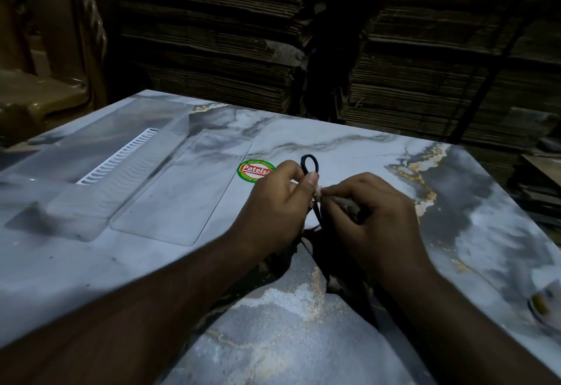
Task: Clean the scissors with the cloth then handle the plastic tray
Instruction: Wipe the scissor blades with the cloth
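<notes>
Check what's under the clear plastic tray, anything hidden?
Under the clear plastic tray only the marble-pattern table shows, its veining visible through the plastic. The white ribbed strip hides what lies beneath it. Nothing else shows there.

Black-handled scissors (309, 172) against pale cloth (321, 194); clear plastic tray (179, 190) leftward

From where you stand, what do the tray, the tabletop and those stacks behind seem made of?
The tray looks like clear, glossy plastic: the tabletop's pattern shows through it. The tabletop has a marble look, grey-white with gold veins, likely a printed laminate, given its sticker. The stacks look like flattened brown corrugated cardboard, matte with layered edges.
</notes>
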Demonstrator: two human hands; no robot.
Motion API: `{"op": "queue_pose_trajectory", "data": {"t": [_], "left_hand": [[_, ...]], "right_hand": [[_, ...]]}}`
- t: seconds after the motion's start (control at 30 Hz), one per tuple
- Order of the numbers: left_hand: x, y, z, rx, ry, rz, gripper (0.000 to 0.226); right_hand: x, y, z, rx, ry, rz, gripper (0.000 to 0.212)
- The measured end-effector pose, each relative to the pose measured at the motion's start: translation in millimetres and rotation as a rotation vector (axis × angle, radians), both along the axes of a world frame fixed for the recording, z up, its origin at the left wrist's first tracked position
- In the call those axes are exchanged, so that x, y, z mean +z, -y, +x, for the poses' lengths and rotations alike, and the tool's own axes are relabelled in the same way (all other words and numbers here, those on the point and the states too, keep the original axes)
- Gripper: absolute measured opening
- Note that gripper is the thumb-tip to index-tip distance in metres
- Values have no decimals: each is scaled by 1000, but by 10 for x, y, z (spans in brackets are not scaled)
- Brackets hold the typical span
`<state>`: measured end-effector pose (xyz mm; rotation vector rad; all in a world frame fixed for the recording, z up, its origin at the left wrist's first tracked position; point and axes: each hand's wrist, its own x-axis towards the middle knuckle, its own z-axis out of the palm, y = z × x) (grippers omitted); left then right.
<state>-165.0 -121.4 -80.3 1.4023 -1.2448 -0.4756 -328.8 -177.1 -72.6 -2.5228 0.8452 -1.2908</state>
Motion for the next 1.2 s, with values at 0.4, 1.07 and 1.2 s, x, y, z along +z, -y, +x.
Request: {"op": "queue_pose_trajectory", "data": {"t": [0.4, 1.07, 1.2], "left_hand": [[4, -31, -10, 27, 91, -64, 27], [18, 97, -19, 73, -248, -59, 25], [36, 61, 6, 67, -207, -58, 26]], "right_hand": [[12, -6, -2, -18, 27, -15, 7], [77, -61, -9, 106, 164, 604, 7], [115, -69, -14, 247, 279, 838, 18]]}}
